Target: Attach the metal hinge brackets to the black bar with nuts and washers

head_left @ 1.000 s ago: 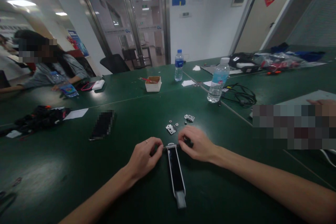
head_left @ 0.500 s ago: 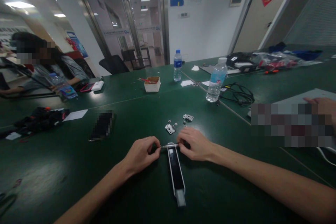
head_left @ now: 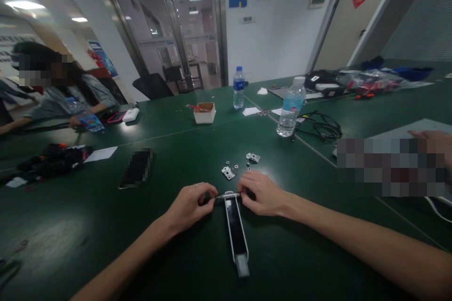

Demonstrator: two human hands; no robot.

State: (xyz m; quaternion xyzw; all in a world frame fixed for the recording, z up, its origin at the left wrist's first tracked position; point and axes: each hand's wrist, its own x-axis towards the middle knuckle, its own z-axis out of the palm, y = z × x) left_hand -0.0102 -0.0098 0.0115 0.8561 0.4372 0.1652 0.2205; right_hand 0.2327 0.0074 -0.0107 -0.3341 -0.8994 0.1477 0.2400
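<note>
A long black strip in a silver frame lies on the green table, pointing away from me. My left hand pinches a thin metal pin at the strip's far end from the left. My right hand is closed on the same end from the right, over a small dark part. Just beyond lie two small metal hinge plates and several tiny washers.
A dark phone lies to the left. Two water bottles, a small cardboard box, black cables and paper slips sit farther back. A person sits at far left; another person's hand rests at right.
My left hand has shifted slightly, its fingertips now pinching the pin at the strip's end. My right hand stays closed at the same end. The view dropped a little.
</note>
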